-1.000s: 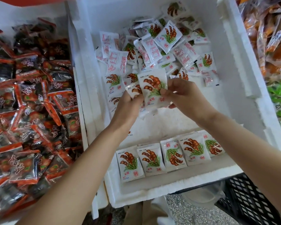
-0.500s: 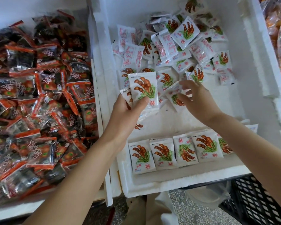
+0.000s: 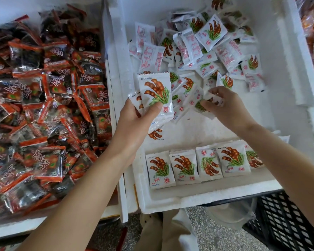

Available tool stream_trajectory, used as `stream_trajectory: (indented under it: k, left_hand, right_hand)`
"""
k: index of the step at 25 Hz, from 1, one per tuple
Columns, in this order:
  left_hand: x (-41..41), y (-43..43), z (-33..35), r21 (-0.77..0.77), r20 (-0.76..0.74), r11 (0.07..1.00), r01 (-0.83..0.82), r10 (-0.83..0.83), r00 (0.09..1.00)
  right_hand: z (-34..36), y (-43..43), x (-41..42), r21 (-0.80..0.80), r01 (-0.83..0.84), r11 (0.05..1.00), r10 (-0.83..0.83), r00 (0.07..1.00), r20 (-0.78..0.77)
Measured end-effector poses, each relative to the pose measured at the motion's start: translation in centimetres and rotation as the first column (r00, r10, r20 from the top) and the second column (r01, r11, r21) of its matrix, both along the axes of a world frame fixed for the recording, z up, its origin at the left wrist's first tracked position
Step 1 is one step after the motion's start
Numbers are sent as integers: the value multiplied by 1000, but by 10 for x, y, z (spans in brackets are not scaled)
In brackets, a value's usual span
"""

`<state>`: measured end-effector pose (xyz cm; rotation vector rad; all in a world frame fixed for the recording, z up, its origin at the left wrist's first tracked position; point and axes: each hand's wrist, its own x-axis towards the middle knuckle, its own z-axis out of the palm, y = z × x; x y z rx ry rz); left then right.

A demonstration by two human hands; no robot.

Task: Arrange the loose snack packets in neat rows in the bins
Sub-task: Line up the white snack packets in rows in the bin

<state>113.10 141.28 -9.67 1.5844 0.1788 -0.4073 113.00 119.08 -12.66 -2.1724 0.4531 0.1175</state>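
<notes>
Packets [image 3: 156, 91], white plastic with tamarind print, sit pinched in left hand [image 3: 134, 122]'s grip; right hand [image 3: 228, 107]'s grip pinches another packet [image 3: 198, 104].

Our left hand [image 3: 136, 120] grips small white snack packets printed with brown pods [image 3: 155, 93], thumb on top. Our right hand [image 3: 228, 107] pinches another such packet [image 3: 214, 100]. Both bare forearms reach forward.

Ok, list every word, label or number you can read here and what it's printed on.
Nothing reads cleanly.
White pod-picture packet in the left hand: red round seal, one Chinese character, blurred.
Row of packets: same seals, small print, blurred.
Red-and-black packets: white brush-style Chinese characters, illegible.
Loose white packets: red print, too small.
</notes>
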Motion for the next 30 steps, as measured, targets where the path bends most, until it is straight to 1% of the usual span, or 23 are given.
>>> stream_trajectory:
  k: [2, 3, 4, 6, 8, 10, 12, 14, 16, 19, 21, 23, 24, 27, 28, 30]
  left_hand:
    - [1, 1, 1, 9, 3, 1000, 4, -4, 1000]
    - [1, 1, 2, 15, 7, 1000, 6, -6, 1000]
    - [1, 1, 2, 21, 10, 1000, 8, -8, 1000]
    - [1, 0, 3, 32, 17, 999, 13, -14, 1000]
    - [0, 1, 3, 50, 29, 999, 0, -1, 1000]
    - [-1, 5, 3, 81, 46, 996, -22, 19, 999]
    - [-1, 8, 3, 90, 57, 995, -40, 35, 998]
    - [-1, 12, 4, 77, 64, 996, -54, 49, 997]
    - [-1, 15, 5, 66, 71, 995, -74, 70, 995]
    - [-1, 18, 7, 41, 72, 994, -101, 98, 993]
    - [-1, 21, 9, 26, 73, 993, -116, 114, 991]
    - [0, 25, 10, 24, 76, 991, -130, 127, 989]
    - [1, 27, 10, 33, 81, 990, -135, 132, 988]
    - [-1, 34, 10, 43, 79, 986, -162, 159, 984]
    - [-2, 36, 10, 35, 75, 985, -169, 166, 983]
    - [-4, 37, 11, 30, 69, 986, -166, 164, 984]
  right_hand:
    - [16, 4, -6, 68, -10, 998, 6, 998, 56]
    - [22, 7, -9, 75, -28, 997, 24, 998, 60]
    - [25, 9, -10, 49, -60, 997, 57, 997, 55]
    - [25, 13, -8, -91, -182, 979, 184, 983, 21]
    - [18, 19, -3, -206, -384, 900, 373, 923, -91]
    - [7, 28, 0, -218, -555, 803, 515, 830, -214]
    - [-4, 37, 4, -220, -646, 731, 578, 758, -303]
    - [-12, 46, 7, -232, -645, 728, 576, 759, -303]
    - [-18, 53, 6, -282, -596, 751, 552, 803, -226]
    - [-23, 57, -1, -402, -490, 773, 506, 859, -75]
    - [-19, 60, -1, -432, -386, 815, 453, 889, 61]
    - [-15, 67, 9, -461, -321, 827, 439, 882, 173]
    - [-14, 72, 17, -489, -320, 812, 453, 873, 180]
    - [-19, 89, 39, -547, -342, 764, 456, 886, 81]
    - [-21, 94, 46, -557, -329, 762, 431, 900, 58]
    - [-25, 100, 57, -543, -275, 793, 353, 935, 41]
